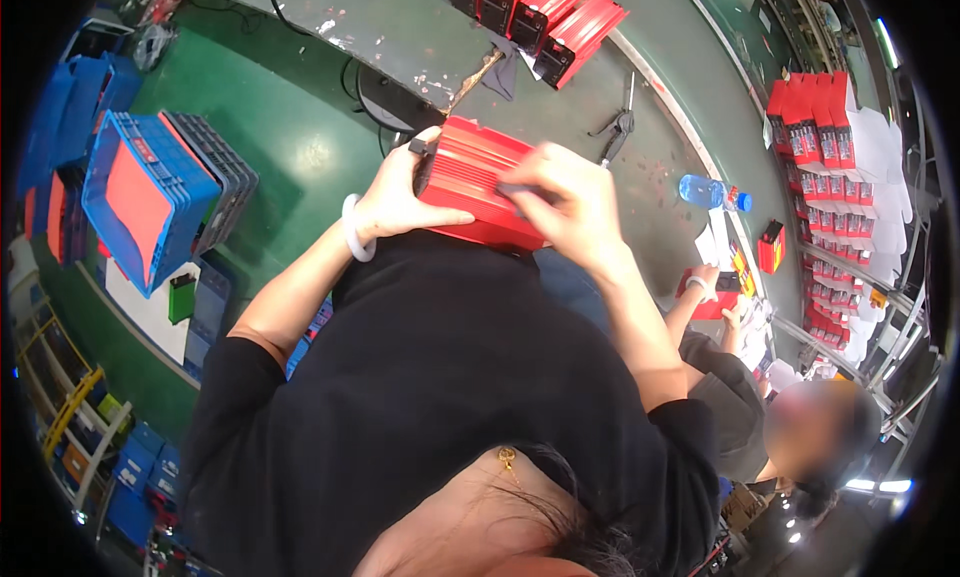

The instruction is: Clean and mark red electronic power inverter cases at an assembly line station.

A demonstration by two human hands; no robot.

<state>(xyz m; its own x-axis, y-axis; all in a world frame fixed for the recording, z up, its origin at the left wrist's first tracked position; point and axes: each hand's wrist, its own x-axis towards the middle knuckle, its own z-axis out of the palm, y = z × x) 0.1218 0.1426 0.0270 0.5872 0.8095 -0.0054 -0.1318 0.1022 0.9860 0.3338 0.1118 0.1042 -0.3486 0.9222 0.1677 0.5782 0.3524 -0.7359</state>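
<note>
My left hand (402, 192) grips one end of a red ribbed metal case (472, 165), its thumb along the near side. The case is held close against my black shirt, at the edge of the workbench. My right hand (578, 205), slightly blurred, is closed at the case's right part. Between its thumb and fingers is a small dark piece (516, 190), touching the ribbed face; its kind cannot be made out. Beyond, several similar red cases (575, 39) with black ends stand in a row on the bench.
On the bench lie a grey cloth (502, 75), a black-handled tool (617, 135) and a water bottle (712, 193). A co-worker's hands (712, 287) hold another red case at right. Stacked red units (815, 127) fill a rack. Blue crates (118, 202) stand left.
</note>
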